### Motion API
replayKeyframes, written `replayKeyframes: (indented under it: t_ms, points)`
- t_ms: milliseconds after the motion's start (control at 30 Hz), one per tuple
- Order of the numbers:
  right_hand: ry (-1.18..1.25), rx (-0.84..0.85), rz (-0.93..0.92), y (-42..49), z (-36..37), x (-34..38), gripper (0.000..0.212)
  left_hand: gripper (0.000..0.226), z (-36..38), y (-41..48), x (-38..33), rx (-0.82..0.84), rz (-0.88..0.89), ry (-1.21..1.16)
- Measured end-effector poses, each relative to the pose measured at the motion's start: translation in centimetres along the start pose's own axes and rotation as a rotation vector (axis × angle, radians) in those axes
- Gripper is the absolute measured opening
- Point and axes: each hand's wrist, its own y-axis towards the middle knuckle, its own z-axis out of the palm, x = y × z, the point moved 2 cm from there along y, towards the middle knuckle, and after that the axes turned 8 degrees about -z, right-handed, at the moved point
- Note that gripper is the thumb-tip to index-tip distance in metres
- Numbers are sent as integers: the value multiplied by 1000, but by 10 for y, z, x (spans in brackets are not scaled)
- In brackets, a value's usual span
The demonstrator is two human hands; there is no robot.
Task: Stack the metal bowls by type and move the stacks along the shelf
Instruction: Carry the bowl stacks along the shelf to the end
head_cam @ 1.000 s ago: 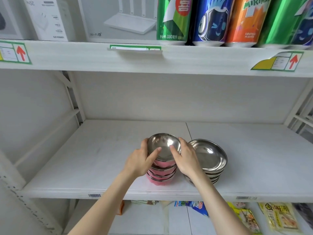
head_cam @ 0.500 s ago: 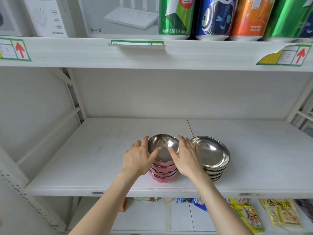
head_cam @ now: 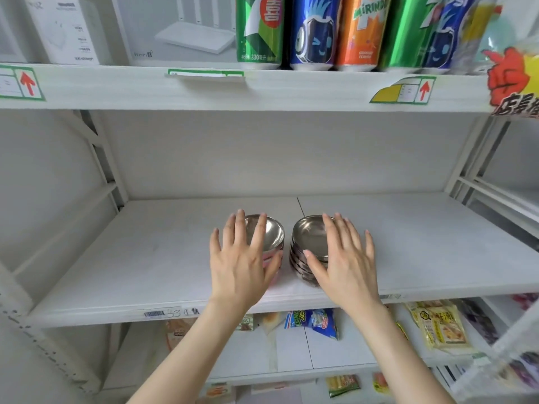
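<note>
Two stacks of metal bowls stand side by side near the front middle of the white shelf (head_cam: 145, 252). The left stack (head_cam: 274, 233) has pink outer walls, mostly hidden behind my left hand (head_cam: 243, 258), which hovers in front of it with fingers spread and holds nothing. The right stack (head_cam: 306, 243) is all steel, wider and shallower, with several rims showing down its side. My right hand (head_cam: 345, 260) is spread open over its right half, fingers apart. I cannot tell whether either palm touches the bowls.
Soda cans (head_cam: 312, 30) and white boxes (head_cam: 67, 27) sit on the shelf above. Snack packets (head_cam: 315, 322) lie on the shelf below. Metal uprights (head_cam: 102, 158) frame both sides. Bare shelf surface extends left and right of the stacks.
Both hands have let go of the pink stack and drawn back, fingers spread. My right hand shifted right, in front of the steel stack. The camera tilted upward a little.
</note>
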Motion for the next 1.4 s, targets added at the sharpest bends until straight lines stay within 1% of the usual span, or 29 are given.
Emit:
replayKeyframes:
  t_ms: [100,233,333,433,533,600,767,867,900,1000,1067,1200,1333,1400]
  points:
    - [-7,-7,24,-17,-12,-20,71,66,-4,-15,-25,16,11,-19]
    - [14,17,57,-32,-19,-51,73,71,2,-29,-63,73,1,-74]
    - [83,65,85,-38,-15,-76,76,74,17,-34,-86,154,-78,-192]
    - [211,128,119,-40,-4,-105,75,79,46,-36,-104,298,-221,-365]
    - [344,178,151,-40,14,-127,75,84,71,-38,-115,399,-372,-560]
    - [477,234,211,-37,31,-137,77,86,87,-36,-119,459,-476,-675]
    - [875,366,427,-23,77,-140,83,88,111,-23,-119,497,-628,-930]
    - [1077,424,516,-16,98,-131,82,79,122,-14,-113,485,-670,-1064]
    - [1147,442,534,-14,103,-128,79,71,125,-12,-112,487,-681,-1117]
    - [1355,499,588,-9,115,-121,69,38,132,-8,-109,529,-709,-1231]
    - [1447,504,614,-8,124,-120,69,29,136,-6,-107,553,-722,-1288]
    - [1562,458,661,-4,131,-120,62,31,142,-4,-110,557,-734,-1349]
    - [1565,419,648,-3,130,-121,51,34,143,-5,-114,507,-733,-1355]
    - [1555,416,634,-4,129,-122,57,37,142,-6,-116,510,-732,-1356]
